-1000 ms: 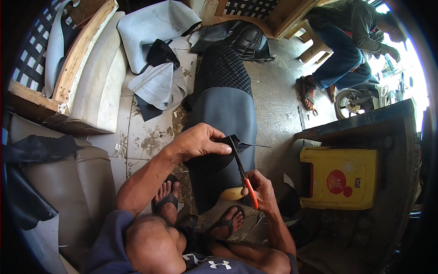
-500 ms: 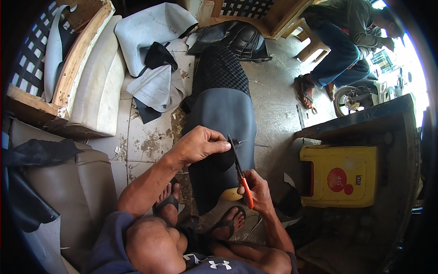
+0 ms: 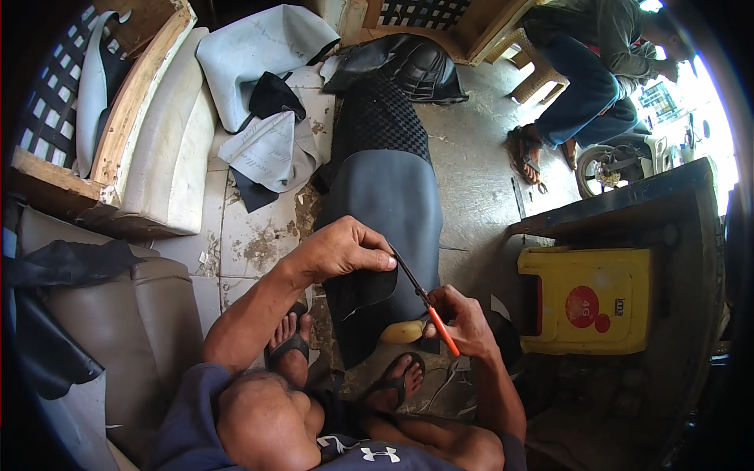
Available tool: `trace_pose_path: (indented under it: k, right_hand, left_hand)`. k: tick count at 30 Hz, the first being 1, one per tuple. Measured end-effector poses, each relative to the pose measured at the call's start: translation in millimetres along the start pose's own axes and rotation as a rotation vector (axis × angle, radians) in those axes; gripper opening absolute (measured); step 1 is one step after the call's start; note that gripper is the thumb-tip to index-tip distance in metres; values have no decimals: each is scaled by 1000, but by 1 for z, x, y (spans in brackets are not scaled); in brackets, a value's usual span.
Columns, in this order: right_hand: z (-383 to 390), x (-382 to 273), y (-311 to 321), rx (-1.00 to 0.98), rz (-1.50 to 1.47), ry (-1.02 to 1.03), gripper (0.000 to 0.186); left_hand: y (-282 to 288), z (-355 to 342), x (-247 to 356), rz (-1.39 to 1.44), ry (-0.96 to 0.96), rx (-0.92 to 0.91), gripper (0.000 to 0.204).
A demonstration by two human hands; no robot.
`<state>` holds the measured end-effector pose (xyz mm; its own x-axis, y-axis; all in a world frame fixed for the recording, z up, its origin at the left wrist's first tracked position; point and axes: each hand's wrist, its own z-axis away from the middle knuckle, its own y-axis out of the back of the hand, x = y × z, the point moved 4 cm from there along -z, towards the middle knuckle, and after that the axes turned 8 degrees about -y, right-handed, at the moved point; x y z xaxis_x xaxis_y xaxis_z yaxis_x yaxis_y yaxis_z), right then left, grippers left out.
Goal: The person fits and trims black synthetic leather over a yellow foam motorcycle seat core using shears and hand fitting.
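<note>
My left hand (image 3: 349, 251) pinches the edge of a piece of black sheet material (image 3: 367, 289), which hangs below the fingers over the near end of a long motorcycle seat (image 3: 382, 192). Orange-handled scissors (image 3: 441, 323) are gripped in my right hand (image 3: 465, 320). Their dark blades slant up and left, tips right beside the left fingertips, and look closed or nearly so. A rounded yellow object (image 3: 402, 332) lies just left of the right hand, its kind unclear. The seat has a smooth grey-black section and a checkered section farther off.
Pale-backed sheet scraps (image 3: 263, 153) lie at the far left beside a white cushion (image 3: 169, 141). A brown padded seat (image 3: 118, 330) is at the left. On the right are a yellow plastic stool (image 3: 589, 302) and a dark bench (image 3: 620, 200). Another person (image 3: 585, 71) sits far right.
My right hand has shifted right and slightly down with the scissors, and the blades have closed. A small dark bit near the blade tips is gone from there. My left hand stays nearly still.
</note>
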<state>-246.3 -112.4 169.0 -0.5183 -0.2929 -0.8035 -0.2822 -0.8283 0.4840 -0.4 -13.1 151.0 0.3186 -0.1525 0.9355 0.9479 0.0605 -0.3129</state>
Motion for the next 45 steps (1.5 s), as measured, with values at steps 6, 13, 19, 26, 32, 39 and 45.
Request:
trace_pose_path:
  k: [6, 13, 19, 26, 32, 39, 45]
  right_hand:
    - [-2, 3, -1, 28, 74, 47, 57]
    - [5, 25, -1, 152, -27, -54, 48]
    - [65, 130, 35, 647, 395, -526, 41]
    - [107, 122, -11, 512, 63, -465, 48]
    - [69, 62, -67, 189, -327, -10, 47]
    - [91, 81, -76, 180, -273, -4, 39]
    - [90, 97, -74, 277, -301, -129, 27]
  left_hand:
    - [0, 1, 0, -29, 20, 19, 21]
    - [3, 3, -5, 13, 28, 46, 19]
    - [24, 17, -47, 54, 9, 83, 19]
    - [-36, 38, -90, 384, 204, 107, 13]
    - [-102, 32, -115, 315, 80, -101, 9]
    - [-121, 48, -119, 287, 206, -329, 65]
    - [-113, 42, -129, -79, 311, -301, 60]
